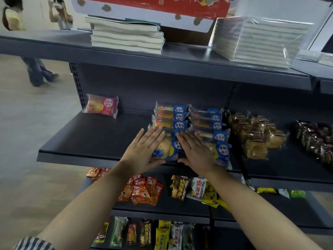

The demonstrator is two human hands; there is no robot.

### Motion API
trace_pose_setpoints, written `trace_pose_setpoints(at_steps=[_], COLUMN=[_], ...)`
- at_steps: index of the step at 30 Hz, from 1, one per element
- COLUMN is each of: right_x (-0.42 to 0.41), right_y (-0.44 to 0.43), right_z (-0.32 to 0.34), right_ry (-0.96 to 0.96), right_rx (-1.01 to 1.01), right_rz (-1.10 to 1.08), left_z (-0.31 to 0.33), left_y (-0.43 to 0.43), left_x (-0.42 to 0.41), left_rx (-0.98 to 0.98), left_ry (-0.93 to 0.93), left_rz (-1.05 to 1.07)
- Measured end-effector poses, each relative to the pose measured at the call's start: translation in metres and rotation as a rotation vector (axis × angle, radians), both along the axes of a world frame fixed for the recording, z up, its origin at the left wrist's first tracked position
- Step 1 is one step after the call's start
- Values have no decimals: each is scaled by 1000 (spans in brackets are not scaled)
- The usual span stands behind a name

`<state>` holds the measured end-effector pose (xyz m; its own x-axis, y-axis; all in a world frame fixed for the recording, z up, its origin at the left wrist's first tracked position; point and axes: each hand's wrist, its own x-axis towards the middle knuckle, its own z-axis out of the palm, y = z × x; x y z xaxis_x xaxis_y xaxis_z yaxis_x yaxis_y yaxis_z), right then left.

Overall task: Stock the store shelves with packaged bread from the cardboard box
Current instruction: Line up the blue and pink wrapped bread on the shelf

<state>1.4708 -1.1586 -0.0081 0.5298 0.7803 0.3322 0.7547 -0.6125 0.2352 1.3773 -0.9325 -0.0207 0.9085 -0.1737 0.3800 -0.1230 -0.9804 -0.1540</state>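
under left hand [142,150] and right hand [194,152], blue bread pack [171,149] half hidden.

Both bare forearms [93,199] reach forward and draw together. The left hand [142,150] and right hand [195,153] lie palm down, side by side, fingers straight and slightly spread, thumbs pointing inward toward each other.

A shop: grey metal display shelving [93,139] with a perforated upright [77,83] carries rows of packaged bread [207,121], snack packets [144,190] on lower tiers and shrink-wrapped book stacks [261,40] on top.
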Motion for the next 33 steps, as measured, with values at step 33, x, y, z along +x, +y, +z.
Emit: trace_pose_setpoints(at_steps=[33], right_x=[29], right_y=[3], right_z=[-17], right_ry=[-34], right_rx=[-9], right_rz=[-41], left_z=[-19], left_y=[20], left_x=[40], left_rx=[-100], left_ry=[-157], left_rz=[-111])
